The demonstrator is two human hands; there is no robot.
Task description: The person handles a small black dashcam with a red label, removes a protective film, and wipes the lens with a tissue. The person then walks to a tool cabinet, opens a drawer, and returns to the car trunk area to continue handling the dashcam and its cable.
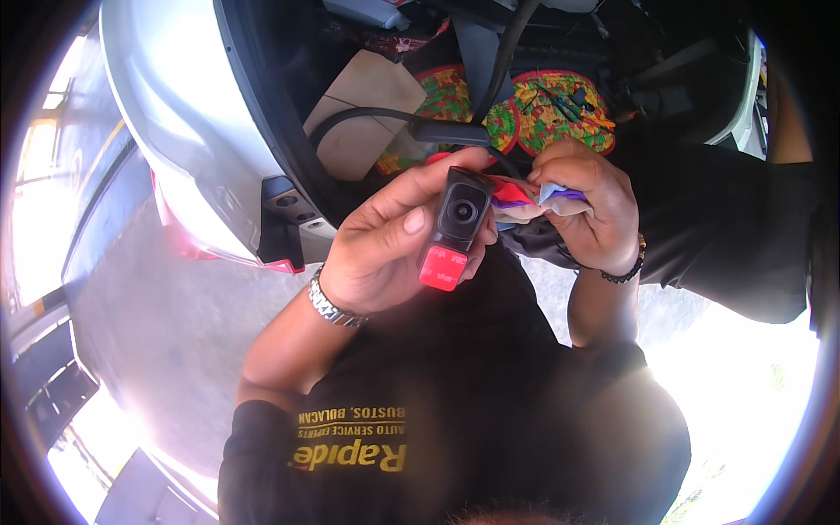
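Note:
A small black camera with a round lens sits in my left hand, which is closed around it with the thumb at its side and fingers behind. From its lower end sticks out a red-covered adhesive pad. My right hand pinches a bunched multicoloured cloth, red, purple and pale, just right of the camera. One end of the cloth reaches toward the camera's edge; whether they touch, I cannot tell. A silver watch is on my left wrist and a dark beaded bracelet on my right.
Beyond my hands is an open car interior with round patterned mats bearing small tools. A beige panel lies beside them. A black cable loops across. The white car body curves along the left; dark fabric spans the right.

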